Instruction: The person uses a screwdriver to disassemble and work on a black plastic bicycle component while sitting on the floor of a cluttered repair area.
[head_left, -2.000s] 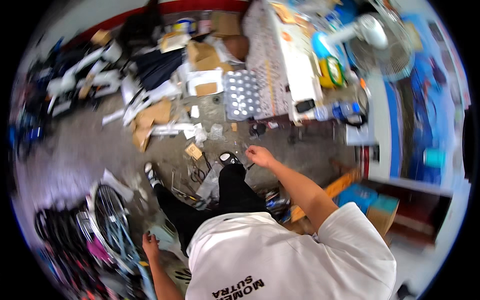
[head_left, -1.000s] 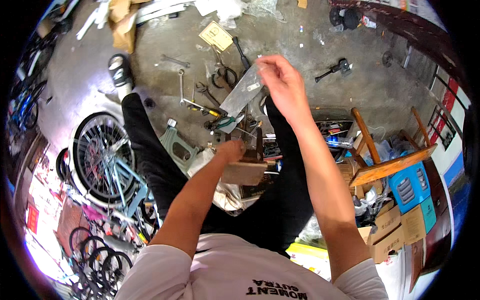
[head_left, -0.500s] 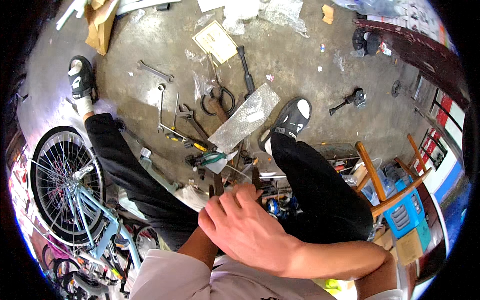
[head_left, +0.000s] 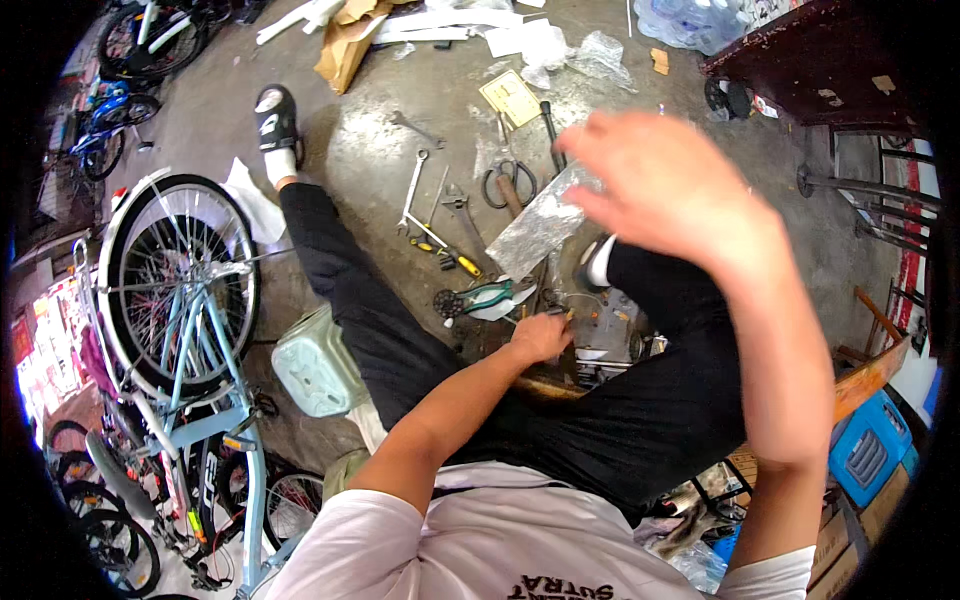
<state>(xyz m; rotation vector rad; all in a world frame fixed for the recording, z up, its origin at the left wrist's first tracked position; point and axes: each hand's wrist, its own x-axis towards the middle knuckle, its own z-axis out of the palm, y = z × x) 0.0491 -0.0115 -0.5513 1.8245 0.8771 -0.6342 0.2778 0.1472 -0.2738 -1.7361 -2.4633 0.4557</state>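
My left hand is low between my knees, its fingers curled around something small that I cannot make out. Raised toward the right, my right hand is blurred by motion, fingers stretched out and thumb apart, with nothing visible in it. Behind it, partly covered, lies a sheet of bubble wrap. A green-handled hand tool lies just beyond my left hand. Farther out on the floor are an adjustable wrench, a combination wrench, a yellow-handled screwdriver and black-handled scissors.
A light-blue bicycle with its wheel stands at my left, near a pale plastic container. Torn cardboard and plastic wrapping lie at the far side. A wooden stool and a blue plastic case are at right.
My right hand has lifted off my left hand and swung up and to the right. The left hand now shows, farther forward. The whole view has shifted, showing more of the left side.
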